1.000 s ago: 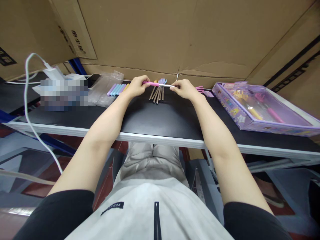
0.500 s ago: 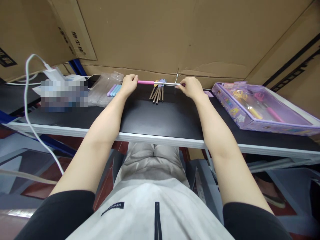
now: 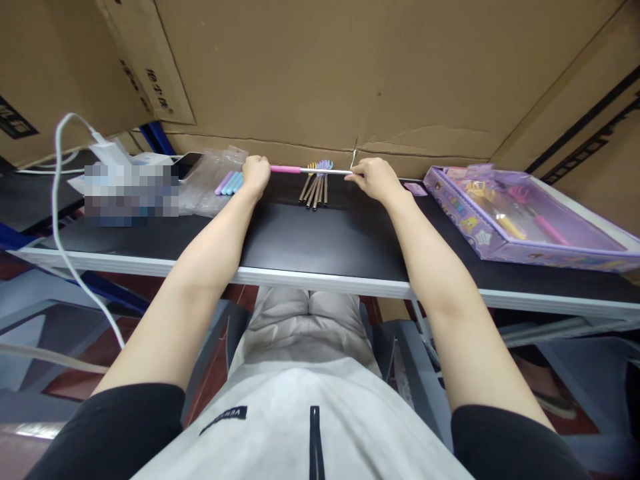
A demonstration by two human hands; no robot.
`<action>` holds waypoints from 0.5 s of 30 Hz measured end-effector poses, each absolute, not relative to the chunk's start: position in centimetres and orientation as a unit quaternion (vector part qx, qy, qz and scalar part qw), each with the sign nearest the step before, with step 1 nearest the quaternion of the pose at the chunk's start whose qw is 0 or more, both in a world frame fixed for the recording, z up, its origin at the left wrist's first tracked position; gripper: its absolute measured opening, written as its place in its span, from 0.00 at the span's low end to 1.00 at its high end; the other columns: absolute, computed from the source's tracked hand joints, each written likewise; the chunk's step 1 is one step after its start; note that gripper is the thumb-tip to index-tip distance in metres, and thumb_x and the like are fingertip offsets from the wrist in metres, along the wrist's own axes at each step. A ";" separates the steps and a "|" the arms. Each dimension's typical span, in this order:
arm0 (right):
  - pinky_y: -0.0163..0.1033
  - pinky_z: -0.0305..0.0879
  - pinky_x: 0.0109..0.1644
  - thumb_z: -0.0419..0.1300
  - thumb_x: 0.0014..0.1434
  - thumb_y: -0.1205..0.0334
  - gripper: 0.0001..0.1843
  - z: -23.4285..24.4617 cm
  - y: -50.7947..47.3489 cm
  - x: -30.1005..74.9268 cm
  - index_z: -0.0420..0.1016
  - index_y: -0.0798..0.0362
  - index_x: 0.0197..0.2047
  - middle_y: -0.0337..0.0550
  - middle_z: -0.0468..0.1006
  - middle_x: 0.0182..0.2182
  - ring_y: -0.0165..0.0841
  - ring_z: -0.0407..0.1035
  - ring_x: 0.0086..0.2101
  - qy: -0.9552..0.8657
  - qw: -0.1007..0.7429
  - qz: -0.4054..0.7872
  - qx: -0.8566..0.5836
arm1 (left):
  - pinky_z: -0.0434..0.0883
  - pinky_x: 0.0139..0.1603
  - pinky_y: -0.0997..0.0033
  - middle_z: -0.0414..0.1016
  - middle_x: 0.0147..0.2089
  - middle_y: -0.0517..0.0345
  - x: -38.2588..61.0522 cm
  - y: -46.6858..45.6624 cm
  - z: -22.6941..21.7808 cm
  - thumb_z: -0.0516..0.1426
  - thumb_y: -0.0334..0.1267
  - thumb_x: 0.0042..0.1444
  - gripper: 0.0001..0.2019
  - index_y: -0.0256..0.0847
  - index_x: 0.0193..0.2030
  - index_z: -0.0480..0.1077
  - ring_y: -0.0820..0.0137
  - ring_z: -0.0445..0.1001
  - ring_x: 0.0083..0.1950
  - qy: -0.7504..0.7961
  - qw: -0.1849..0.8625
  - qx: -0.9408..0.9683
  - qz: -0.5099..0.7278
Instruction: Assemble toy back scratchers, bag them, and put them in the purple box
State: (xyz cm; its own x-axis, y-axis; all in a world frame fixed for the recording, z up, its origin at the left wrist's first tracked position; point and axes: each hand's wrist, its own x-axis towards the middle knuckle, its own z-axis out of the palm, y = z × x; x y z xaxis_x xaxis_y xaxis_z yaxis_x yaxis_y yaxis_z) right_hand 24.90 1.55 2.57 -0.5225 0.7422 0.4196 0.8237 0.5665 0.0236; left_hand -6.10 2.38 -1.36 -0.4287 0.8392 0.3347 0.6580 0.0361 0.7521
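Observation:
My left hand [image 3: 255,173] is closed round the pink grip end of a thin telescopic rod [image 3: 310,171] held level over the back of the black table [image 3: 320,233]. My right hand [image 3: 373,178] pinches the rod's other, metal end. Under the rod lies a fan of several bronze rods [image 3: 314,190] with coloured tips. Left of my left hand lie a few loose pastel sleeves [image 3: 229,183], purple and blue.
A clear plastic bag [image 3: 210,175] and a white charger with its cable [image 3: 60,200] lie at the left. A purple toy box [image 3: 520,213] sits at the right. Cardboard boxes [image 3: 350,73] wall off the back of the table.
The rod has been drawn out longer: my hands started close together, spread wide apart, and my right hand has now come slightly back in.

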 end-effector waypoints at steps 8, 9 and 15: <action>0.45 0.56 0.44 0.55 0.75 0.45 0.25 2.1 1.6 24.5 0.86 0.53 0.41 0.52 0.79 0.33 0.43 0.70 0.38 -0.869 0.194 -0.118 -0.439 | 0.67 0.68 0.56 0.80 0.62 0.29 -3.4 -0.7 0.9 0.45 0.31 0.72 0.20 0.33 0.50 0.79 0.46 0.77 0.67 0.752 0.062 0.522 0.398; 0.45 0.56 0.44 0.54 0.75 0.46 0.25 2.0 1.5 24.4 0.86 0.54 0.41 0.52 0.79 0.34 0.43 0.70 0.38 -0.870 0.194 -0.118 -0.437 | 0.67 0.68 0.56 0.81 0.61 0.30 -3.1 -0.6 0.8 0.45 0.32 0.72 0.19 0.34 0.50 0.79 0.46 0.77 0.67 0.745 0.062 0.528 0.402; 0.44 0.55 0.45 0.53 0.76 0.48 0.25 1.7 1.1 23.9 0.84 0.54 0.40 0.53 0.80 0.37 0.43 0.69 0.40 -0.869 0.202 -0.116 -0.436 | 0.67 0.68 0.53 0.83 0.56 0.36 -2.1 -0.3 0.6 0.47 0.38 0.74 0.17 0.38 0.48 0.78 0.46 0.77 0.65 0.707 0.059 0.556 0.433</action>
State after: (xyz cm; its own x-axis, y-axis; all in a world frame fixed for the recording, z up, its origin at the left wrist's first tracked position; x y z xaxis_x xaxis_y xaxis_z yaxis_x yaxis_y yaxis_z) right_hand 23.86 1.08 1.73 -0.5385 0.7114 0.4516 0.8050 0.5928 0.0260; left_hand -2.09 -0.26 0.63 -0.3741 0.8377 0.3978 0.7354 0.0066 0.6776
